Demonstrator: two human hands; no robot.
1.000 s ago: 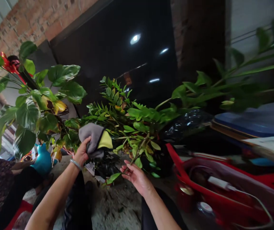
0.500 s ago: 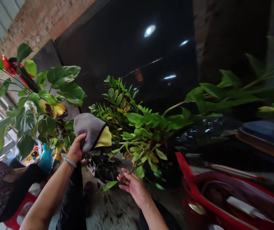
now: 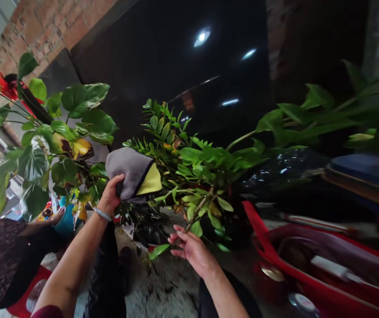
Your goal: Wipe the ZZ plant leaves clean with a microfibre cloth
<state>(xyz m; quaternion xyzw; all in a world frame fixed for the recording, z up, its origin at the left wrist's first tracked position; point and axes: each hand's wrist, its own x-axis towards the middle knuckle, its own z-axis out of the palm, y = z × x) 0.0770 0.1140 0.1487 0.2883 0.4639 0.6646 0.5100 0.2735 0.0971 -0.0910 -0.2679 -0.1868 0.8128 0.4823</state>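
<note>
A folded cleaning cloth (image 3: 128,170), grey on one side and yellow on the other, is gripped in my left hand (image 3: 111,194). It is held up in front of a bushy green potted plant (image 3: 196,176). Lower down, my right hand (image 3: 192,251) has its fingers loosely curled round a leafy branch (image 3: 200,208) that bends down out of that plant. One leaf (image 3: 159,251) on the branch's end sticks out left of my fingertips. The cloth stays apart from the branch.
Left stands a large-leaved plant (image 3: 32,163) with some yellowed leaves. Behind is a glossy black panel (image 3: 176,57). At right lies a red basket (image 3: 272,251) with things inside, below a dark blue stack (image 3: 364,172). Another person (image 3: 0,260) sits on a red stool (image 3: 32,291).
My left hand and the cloth have shifted slightly right and up in view. My right hand has moved a little right, still on the branch. The view has turned slightly.
</note>
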